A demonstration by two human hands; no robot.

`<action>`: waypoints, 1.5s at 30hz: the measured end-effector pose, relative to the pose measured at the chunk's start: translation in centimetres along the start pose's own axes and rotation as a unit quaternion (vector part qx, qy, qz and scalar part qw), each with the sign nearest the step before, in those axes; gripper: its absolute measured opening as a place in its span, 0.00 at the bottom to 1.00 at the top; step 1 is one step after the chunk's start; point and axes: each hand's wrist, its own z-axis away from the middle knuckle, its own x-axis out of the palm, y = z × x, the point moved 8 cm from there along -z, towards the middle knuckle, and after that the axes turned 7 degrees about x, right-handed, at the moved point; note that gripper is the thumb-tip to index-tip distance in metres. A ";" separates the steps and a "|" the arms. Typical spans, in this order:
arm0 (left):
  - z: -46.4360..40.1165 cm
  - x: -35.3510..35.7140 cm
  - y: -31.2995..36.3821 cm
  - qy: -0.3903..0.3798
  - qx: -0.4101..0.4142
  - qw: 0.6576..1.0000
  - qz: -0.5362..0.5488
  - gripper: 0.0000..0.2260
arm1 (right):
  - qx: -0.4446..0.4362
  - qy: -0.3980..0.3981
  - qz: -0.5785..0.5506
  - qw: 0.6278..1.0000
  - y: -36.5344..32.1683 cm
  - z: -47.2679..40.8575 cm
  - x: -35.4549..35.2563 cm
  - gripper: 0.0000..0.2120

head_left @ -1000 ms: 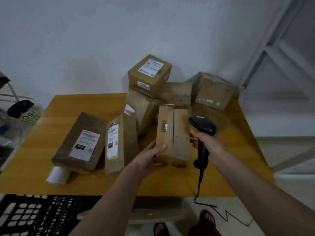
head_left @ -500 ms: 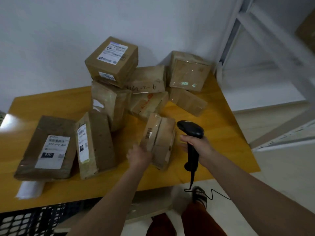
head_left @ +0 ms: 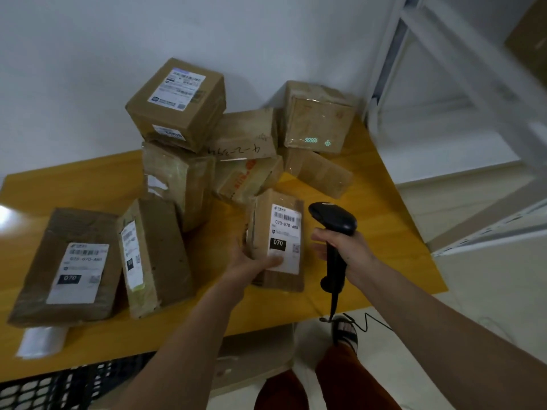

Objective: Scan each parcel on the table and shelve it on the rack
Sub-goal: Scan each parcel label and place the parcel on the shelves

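- Clamped on the parcel (head_left: 276, 238): left hand (head_left: 251, 263), thumb pressed across the lower part of the white label (head_left: 285, 239), fingers hidden behind the box.
- Wrapped round the handle of the black scanner (head_left: 333, 232): right hand (head_left: 344, 251), scanner head up and pointing away toward the pile, cord (head_left: 359, 322) trailing down off the bench edge.
- Parcel held at the near right part of the yellow bench (head_left: 88, 179), just left of the scanner, near edge seemingly down on or close to the wood; contact not clear.
- Long axis of the parcel running near to far, label face turned up toward the camera, barcode at the far end, black "070" block nearer the thumb.
- Judged step: presenting the label for scanning, shelving not yet begun.
- To do it well: tip the scanner head down and left onto the barcode rather than over the box; keep the thumb below the bars and clear of the small square code at the label's lower right; hold the box steady and flat to the beam to avoid glare off the tape.
- Risk, as a judgement: beam catching a neighbouring label, since two more labelled parcels (head_left: 71, 270) lie to the left.
- Remaining stock heaped against the wall (head_left: 88, 54), a labelled cube box (head_left: 177, 102) on top.
- White rack (head_left: 461, 63) standing to the right, well apart from the held parcel.
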 end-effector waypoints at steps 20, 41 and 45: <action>2.7 -7.0 16.5 -0.033 0.194 0.972 0.126 0.48 | -0.240 -0.117 0.146 0.953 -12.1 14.9 9.0 0.09; 6.4 -10.6 15.3 0.057 0.253 0.962 0.083 0.51 | -0.295 -0.094 0.192 0.931 -9.3 19.9 8.4 0.15; 8.0 -9.8 14.8 0.079 0.258 0.960 0.073 0.50 | -0.295 -0.097 0.197 0.930 -8.5 21.1 6.6 0.13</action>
